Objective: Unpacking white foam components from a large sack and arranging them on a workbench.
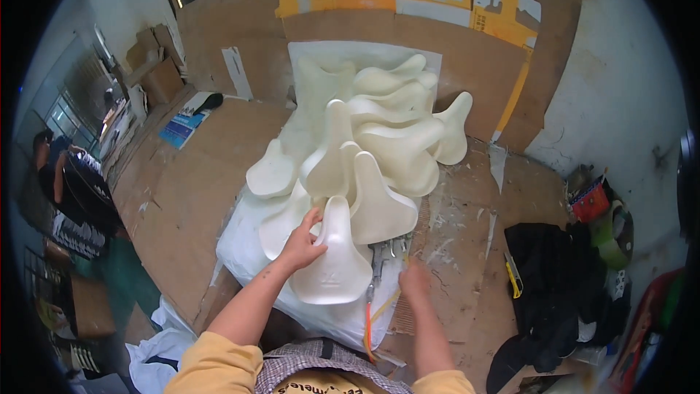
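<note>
My left hand (304, 242) grips the upper narrow end of a white bicycle-saddle-shaped piece (333, 277), its thumb and fingers closed around the edge. The wide end of this piece points toward me, with a faint raised mark on it. Right of it, my right hand (415, 280) is closed low over the cardboard surface; what its fingers hold is too small and blurred to make out. Between the hands lies a grey metal tool (377, 266) beside an orange-red strip (369, 325) and a yellowish band (386, 306). Behind rises a pile of similar white saddle pieces (397, 135).
White plastic sheeting (251, 248) lies under the pile on the cardboard-covered table (182, 197). To the right are a black cloth (543, 277), a yellow utility knife (514, 279) and a tape roll (614, 233). A blue booklet (182, 130) lies at left. Cardboard (248, 25) lines the back.
</note>
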The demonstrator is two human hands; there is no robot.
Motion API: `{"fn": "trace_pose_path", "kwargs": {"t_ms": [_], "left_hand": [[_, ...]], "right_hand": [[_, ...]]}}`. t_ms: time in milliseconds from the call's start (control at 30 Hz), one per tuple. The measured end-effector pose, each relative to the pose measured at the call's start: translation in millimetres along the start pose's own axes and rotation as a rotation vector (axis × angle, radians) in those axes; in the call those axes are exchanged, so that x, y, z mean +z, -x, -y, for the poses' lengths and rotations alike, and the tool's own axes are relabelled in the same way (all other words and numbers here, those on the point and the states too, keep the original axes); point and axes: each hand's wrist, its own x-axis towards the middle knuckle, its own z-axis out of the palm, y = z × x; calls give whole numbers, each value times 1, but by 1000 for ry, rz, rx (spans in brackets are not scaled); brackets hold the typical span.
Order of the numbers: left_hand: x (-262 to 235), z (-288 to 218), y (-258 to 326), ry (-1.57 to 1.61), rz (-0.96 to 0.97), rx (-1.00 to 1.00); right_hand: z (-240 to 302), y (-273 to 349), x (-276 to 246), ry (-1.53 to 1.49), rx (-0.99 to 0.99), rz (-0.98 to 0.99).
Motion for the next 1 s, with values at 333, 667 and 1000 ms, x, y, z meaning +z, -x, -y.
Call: {"fn": "trace_pose_path", "kwargs": {"t_ms": [333, 667, 1000], "left_hand": [[20, 2, 15, -67, 253, -79], [7, 33, 68, -295, 156, 32], [-58, -14, 25, 40, -222, 131]], "right_hand": [[-60, 78, -96, 292, -3, -5], [-73, 58, -61, 194, -139, -100], [66, 175, -222, -1080, -313, 315]]}}
